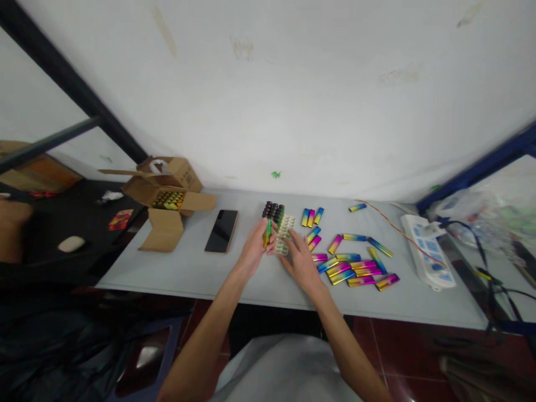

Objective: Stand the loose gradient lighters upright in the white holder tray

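Note:
Close to the table's middle, my left hand [252, 245] is closed around a small shiny green-and-yellow case [267, 233], shaped like a lighter casing. My right hand [302, 263] has its fingers apart, with the fingertips at the right edge of a pale tray [287, 223] with rows of small slots. Whether those fingertips press on the tray is hard to tell. Behind my left hand stands a cluster of small black-topped pieces [273, 210], with some green beside it. Many shiny blue, yellow and pink cases [341, 270] lie loose to the right of my right hand.
Left of my hands lie a dark phone [221, 230] and an open cardboard box [163, 219] holding gold-coloured pieces. A white power strip [427, 251] with cables sits at the right. Another person's hand [14, 226] shows over the black table at far left. A wall [293, 111] rises behind.

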`<action>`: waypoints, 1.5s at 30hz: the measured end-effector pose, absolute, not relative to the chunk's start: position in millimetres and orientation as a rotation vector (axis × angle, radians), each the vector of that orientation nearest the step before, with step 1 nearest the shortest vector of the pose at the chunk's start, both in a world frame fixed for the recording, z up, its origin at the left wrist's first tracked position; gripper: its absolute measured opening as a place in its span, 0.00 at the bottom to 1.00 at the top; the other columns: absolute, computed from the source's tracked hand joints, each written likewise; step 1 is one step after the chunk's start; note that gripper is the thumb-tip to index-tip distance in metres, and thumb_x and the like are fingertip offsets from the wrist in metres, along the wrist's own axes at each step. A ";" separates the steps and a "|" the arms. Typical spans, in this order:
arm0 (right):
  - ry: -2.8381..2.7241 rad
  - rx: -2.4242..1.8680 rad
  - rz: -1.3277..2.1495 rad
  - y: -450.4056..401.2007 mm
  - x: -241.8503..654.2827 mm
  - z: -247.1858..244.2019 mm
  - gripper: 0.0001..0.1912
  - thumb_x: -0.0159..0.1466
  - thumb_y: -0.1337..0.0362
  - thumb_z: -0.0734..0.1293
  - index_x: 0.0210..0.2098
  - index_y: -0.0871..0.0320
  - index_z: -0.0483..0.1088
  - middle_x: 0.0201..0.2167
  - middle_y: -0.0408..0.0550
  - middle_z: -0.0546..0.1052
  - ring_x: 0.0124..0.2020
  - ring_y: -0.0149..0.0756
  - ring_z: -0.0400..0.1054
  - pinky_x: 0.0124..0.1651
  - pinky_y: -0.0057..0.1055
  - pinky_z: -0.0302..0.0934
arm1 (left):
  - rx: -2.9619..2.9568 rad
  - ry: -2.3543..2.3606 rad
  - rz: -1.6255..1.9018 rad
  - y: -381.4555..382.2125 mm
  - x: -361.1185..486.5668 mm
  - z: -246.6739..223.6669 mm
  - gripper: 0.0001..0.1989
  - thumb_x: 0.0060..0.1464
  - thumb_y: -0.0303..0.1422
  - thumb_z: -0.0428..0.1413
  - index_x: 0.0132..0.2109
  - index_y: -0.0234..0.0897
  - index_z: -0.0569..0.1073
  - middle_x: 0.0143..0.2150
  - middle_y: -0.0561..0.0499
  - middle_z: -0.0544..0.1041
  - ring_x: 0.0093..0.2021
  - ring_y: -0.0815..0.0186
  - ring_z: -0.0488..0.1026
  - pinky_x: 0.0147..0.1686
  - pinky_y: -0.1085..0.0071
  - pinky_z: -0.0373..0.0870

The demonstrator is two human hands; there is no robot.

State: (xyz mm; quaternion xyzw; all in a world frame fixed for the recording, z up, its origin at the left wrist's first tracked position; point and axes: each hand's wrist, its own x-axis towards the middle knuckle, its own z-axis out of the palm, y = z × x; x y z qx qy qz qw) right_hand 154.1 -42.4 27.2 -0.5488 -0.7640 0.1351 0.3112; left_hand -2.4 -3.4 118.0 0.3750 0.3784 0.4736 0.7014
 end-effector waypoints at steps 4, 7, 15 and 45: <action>-2.042 -1.503 0.372 -39.7 151.4 26.2 0.25 0.70 0.65 0.66 0.66 0.61 0.67 0.70 0.66 0.64 0.73 0.55 0.55 0.74 0.66 0.44 | 1.232 0.959 1.161 -1.9 -20.9 124.5 0.19 0.63 0.52 0.57 0.44 0.39 0.71 0.32 0.53 0.76 0.30 0.69 0.71 0.33 0.72 0.71; -2.045 -1.536 0.370 -37.2 151.0 27.5 0.24 0.70 0.67 0.66 0.65 0.60 0.69 0.69 0.65 0.66 0.72 0.55 0.57 0.73 0.66 0.44 | 1.609 1.032 1.092 3.2 -33.4 130.1 0.16 0.65 0.47 0.57 0.45 0.39 0.78 0.45 0.46 0.80 0.46 0.62 0.77 0.49 0.65 0.74; -2.046 -1.557 0.360 -33.9 152.9 30.3 0.23 0.69 0.66 0.69 0.63 0.59 0.71 0.68 0.63 0.68 0.70 0.52 0.60 0.74 0.63 0.44 | 2.298 1.033 0.809 16.6 -54.5 125.1 0.09 0.62 0.37 0.62 0.48 0.42 0.83 0.45 0.46 0.81 0.49 0.57 0.75 0.54 0.57 0.73; -2.043 -1.581 0.375 -27.8 155.1 36.0 0.25 0.65 0.64 0.75 0.60 0.58 0.72 0.65 0.61 0.71 0.68 0.51 0.63 0.74 0.61 0.45 | 2.562 1.153 0.859 18.9 -47.4 82.0 0.23 0.63 0.39 0.60 0.64 0.48 0.74 0.69 0.41 0.62 0.70 0.48 0.61 0.69 0.47 0.61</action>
